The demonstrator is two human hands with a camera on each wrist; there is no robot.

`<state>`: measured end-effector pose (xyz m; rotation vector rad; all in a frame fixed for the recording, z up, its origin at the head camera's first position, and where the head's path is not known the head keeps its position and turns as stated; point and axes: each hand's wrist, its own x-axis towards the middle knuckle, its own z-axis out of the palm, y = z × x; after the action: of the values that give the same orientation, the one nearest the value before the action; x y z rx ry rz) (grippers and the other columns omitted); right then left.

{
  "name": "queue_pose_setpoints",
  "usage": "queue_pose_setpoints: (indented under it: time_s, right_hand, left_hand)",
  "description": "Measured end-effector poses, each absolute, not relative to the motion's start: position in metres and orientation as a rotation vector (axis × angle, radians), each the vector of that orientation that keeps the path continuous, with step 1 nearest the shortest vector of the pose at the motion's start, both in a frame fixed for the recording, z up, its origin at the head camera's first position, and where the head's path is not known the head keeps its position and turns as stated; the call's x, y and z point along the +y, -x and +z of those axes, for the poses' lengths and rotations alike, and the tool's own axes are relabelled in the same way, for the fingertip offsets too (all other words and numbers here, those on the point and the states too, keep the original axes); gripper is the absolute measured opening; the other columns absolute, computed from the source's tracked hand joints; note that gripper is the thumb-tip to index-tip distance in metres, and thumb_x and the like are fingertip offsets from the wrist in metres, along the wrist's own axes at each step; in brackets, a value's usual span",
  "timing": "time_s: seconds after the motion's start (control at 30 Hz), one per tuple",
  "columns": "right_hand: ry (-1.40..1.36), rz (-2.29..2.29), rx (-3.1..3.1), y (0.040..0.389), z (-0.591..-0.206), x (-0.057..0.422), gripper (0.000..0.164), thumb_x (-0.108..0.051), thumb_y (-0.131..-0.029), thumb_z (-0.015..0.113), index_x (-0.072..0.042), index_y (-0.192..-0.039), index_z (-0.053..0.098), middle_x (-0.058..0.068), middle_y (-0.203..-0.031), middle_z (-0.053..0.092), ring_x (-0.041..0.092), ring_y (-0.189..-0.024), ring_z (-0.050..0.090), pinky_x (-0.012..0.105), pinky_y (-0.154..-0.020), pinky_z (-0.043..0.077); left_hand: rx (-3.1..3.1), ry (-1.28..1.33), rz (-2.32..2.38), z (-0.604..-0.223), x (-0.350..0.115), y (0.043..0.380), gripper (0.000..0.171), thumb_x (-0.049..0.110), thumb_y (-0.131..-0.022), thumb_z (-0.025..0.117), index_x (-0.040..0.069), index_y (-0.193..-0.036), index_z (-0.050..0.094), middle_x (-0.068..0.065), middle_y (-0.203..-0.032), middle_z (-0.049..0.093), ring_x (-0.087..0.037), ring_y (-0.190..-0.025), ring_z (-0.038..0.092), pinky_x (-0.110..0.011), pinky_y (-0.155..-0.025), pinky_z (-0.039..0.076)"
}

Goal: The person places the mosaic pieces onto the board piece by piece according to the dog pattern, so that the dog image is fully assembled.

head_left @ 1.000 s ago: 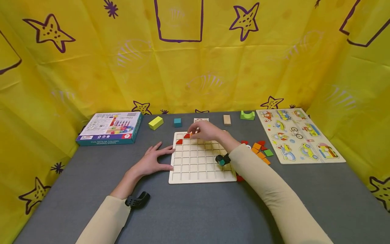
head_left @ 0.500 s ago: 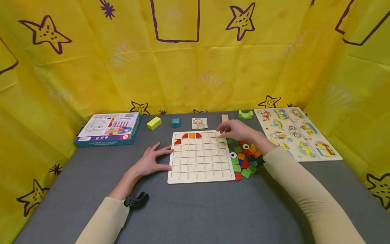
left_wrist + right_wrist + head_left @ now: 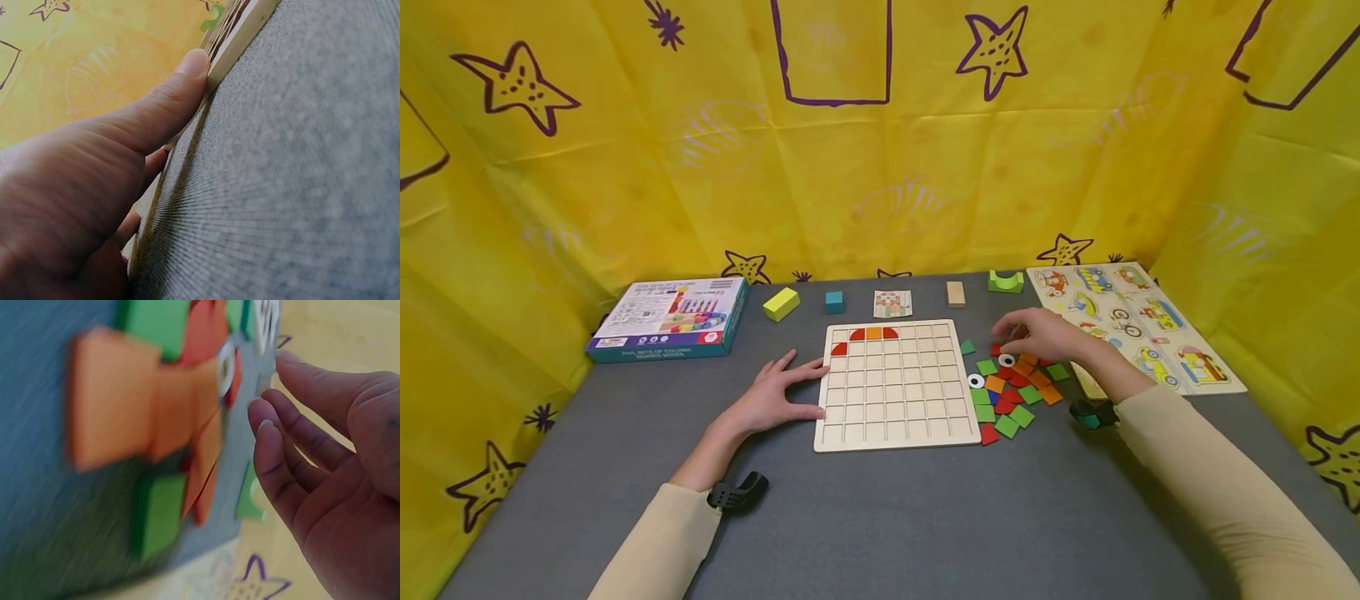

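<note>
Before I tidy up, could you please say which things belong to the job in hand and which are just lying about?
In the job:
grid board, touched by the left hand
placed tiles
loose tiles, near the right hand
probably the patterned card

Apparently lying about:
boxed set
yellow block
blue cube
wooden block
green arch
picture puzzle

At far left lies a beaded-column toy box; rightward sit a yellow block, teal cube, plain wooden block, green arch block and, at far right, a vehicle puzzle board.
</note>
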<state>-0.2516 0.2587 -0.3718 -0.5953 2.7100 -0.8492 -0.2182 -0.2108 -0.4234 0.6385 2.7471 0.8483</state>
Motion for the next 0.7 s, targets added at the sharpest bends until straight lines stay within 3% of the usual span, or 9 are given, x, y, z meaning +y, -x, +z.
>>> queue_pose_setpoints:
  time_s: [0.33,0.7]
  right_hand:
    - [0.567,-0.813,2.722,0.244,-0.377,0.290,0.024,-0.007,-0.095,0.071,0.004,-0.117,0.069,0.011,-0.106,0.070,0.025,-0.093,0.063,0.046,-0.085,0.054]
    - [0.629,-0.729,2.752,0.244,-0.385,0.290,0.025,-0.005,-0.092,0.073,0.008,-0.114,0.069,0.011,-0.102,0.067,0.025,-0.089,0.061,0.047,-0.083,0.053]
  left_hand:
    - [2.745,-0.643,0.851,-0.423,-0.212,0.218,0.080,0.053,-0.082,0.081,0.021,-0.149,0.053,-0.005,-0.160,0.037,-0.045,-0.151,0.005,-0.074,-0.111,0.004]
    - [2.753,-0.647,0.849,-0.424,-0.212,0.218,0.080,0.053,-0.081,0.081,0.021,-0.149,0.054,-0.004,-0.160,0.038,-0.044,-0.151,0.006,-0.073,-0.111,0.004]
